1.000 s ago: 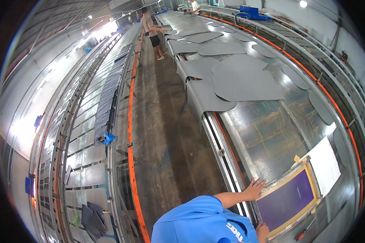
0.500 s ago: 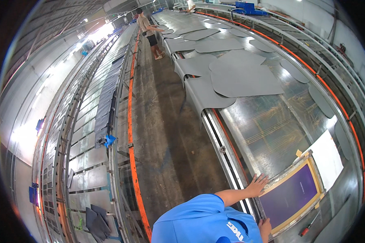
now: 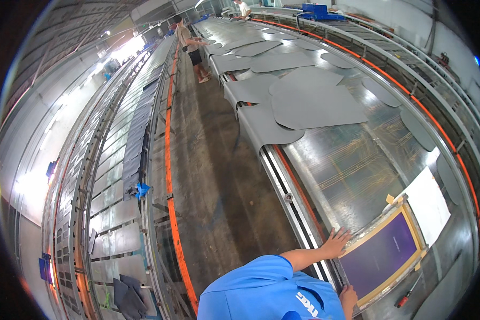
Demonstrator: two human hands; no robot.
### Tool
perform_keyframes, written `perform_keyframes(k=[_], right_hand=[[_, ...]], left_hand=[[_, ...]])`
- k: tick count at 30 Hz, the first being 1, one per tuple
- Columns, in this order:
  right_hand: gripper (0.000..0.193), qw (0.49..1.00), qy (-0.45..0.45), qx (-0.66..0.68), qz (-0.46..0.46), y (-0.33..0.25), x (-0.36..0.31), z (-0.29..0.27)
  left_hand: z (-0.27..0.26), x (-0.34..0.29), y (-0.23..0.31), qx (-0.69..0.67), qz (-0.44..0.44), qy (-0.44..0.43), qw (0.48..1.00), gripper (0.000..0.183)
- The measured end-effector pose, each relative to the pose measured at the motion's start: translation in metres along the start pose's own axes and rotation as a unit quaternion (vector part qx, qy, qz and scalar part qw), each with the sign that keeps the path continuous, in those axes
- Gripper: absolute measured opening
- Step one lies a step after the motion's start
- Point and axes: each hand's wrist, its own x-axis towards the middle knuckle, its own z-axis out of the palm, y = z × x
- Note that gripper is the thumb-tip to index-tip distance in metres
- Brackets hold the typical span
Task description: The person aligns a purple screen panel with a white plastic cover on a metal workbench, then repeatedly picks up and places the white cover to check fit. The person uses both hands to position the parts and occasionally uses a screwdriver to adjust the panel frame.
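Note:
A screen-printing frame (image 3: 403,207) with purple mesh and yellowish tape borders lies flat on the long metal table. My left hand (image 3: 335,244) rests at its upper left corner, palm down with the fingers spread. Lower on the same side, my right hand (image 3: 349,297) holds the frame's left edge, its fingers curled and partly hidden. A white sheet (image 3: 426,207) lies against the frame's far side. Below the frame is a red-handled tool (image 3: 403,302) with a thin shaft.
Grey cut sheets (image 3: 317,101) cover the table farther along, some overhanging the rail (image 3: 287,196). Left of the aisle (image 3: 218,181), another long table has an orange rail (image 3: 170,213). A person (image 3: 189,45) stands in the aisle; another person (image 3: 244,9) is beyond the table.
The view has shifted slightly, and more of the distant person beyond the table shows. Both my hands stay in place on the frame.

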Motion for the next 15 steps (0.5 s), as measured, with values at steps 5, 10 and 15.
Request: perform_keyframes(k=[5, 10, 15], right_hand=[[0.03, 0.998, 0.01, 0.004, -0.062, -0.002, 0.001, 0.001], [0.034, 0.997, 0.049, 0.06, -0.012, 0.009, -0.013, 0.007], [0.045, 0.993, -0.05, 0.084, 0.066, 0.008, -0.038, -0.009]], left_hand=[[0.005, -0.002, -0.004, 0.024, -0.001, 0.009, 1.0, 0.085], [-0.012, 0.0, 0.013, 0.019, -0.008, -0.01, 1.0, 0.088], [-0.007, -0.006, 0.053, 0.02, 0.163, 0.049, 0.985, 0.086]])
